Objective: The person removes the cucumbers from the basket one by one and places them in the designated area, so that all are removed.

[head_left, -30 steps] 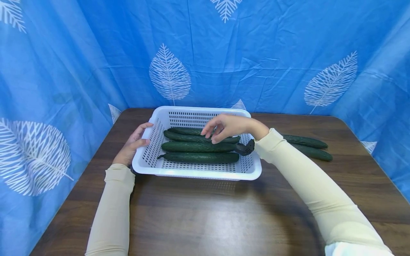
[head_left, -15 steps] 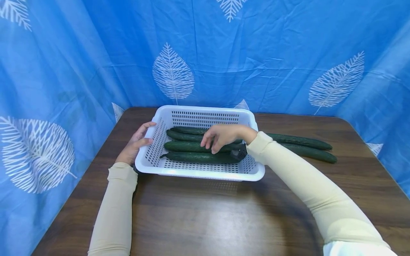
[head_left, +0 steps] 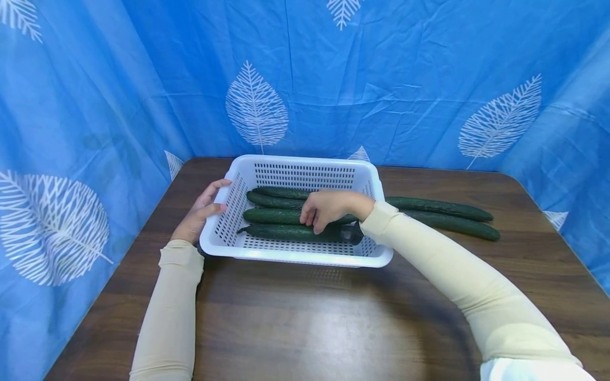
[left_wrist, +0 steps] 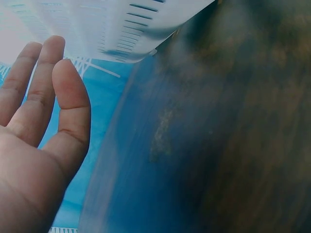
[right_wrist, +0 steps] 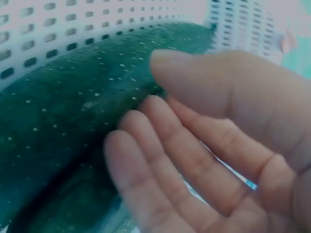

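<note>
A white slotted plastic basket [head_left: 295, 257] holds several dark green cucumbers [head_left: 271, 216] lying side by side. My left hand [head_left: 200, 211] rests against its left end, thumb and fingers spread along the rim; in the left wrist view the fingers [left_wrist: 36, 92] look nearly straight beside the basket wall. My right hand [head_left: 331, 207] reaches down inside the basket over the front cucumbers. The right wrist view shows its thumb [right_wrist: 189, 73] over the frontmost cucumber [right_wrist: 97, 82] and its slightly bent fingers [right_wrist: 131, 160] at the gap behind it, not closed round it.
Two more cucumbers [head_left: 438, 208] lie on the brown wooden table [head_left: 310, 328] to the right of the basket, partly behind my right sleeve [head_left: 448, 270]. A blue curtain [head_left: 333, 106] with white leaf prints hangs behind the table and along its sides.
My right hand has come down and towards me, from above the middle cucumbers to the front ones. The left hand stays at the basket's end; the whole view has shifted slightly.
</note>
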`<state>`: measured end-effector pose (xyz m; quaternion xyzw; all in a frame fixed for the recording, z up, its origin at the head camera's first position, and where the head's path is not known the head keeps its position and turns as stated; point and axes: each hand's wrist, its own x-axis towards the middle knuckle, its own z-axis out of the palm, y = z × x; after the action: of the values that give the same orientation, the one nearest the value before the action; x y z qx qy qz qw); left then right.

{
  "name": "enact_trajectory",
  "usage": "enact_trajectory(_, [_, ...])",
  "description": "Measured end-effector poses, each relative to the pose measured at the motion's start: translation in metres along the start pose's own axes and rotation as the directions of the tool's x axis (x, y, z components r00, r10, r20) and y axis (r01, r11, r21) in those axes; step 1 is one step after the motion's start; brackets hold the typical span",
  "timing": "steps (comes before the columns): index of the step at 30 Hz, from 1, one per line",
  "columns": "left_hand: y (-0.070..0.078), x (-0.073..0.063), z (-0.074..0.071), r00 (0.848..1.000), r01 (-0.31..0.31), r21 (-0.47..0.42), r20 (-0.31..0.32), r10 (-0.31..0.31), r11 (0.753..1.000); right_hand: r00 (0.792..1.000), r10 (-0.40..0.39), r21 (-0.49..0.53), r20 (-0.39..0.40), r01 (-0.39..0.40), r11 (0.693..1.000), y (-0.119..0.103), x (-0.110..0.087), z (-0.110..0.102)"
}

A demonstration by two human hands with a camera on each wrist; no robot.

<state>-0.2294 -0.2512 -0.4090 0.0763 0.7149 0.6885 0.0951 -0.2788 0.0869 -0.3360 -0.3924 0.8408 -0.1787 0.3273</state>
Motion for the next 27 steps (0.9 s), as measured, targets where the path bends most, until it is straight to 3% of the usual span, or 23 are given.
enact_trajectory(4, [-0.001,0.000,-0.001,1.000,-0.008,-0.004,0.004,0.008,1.000,0.999,0.031,-0.067,-0.021,-0.032,0.997,-0.007,0.003,0.007])
enact_trajectory(12, [-0.001,0.001,-0.001,1.000,-0.008,-0.024,0.010,0.009,1.000,0.999,0.010,-0.227,-0.049,-0.021,0.974,-0.018,0.004,0.020])
enact_trajectory(19, [-0.002,0.001,-0.002,1.000,-0.004,-0.032,-0.005,0.004,0.999,1.000,0.012,-0.180,-0.009,-0.013,0.984,-0.017,0.007,0.023])
enact_trajectory(27, [-0.002,0.004,-0.003,1.000,-0.006,-0.033,0.012,0.006,0.999,0.994,0.090,-0.162,0.068,-0.078,0.984,-0.018,0.012,0.027])
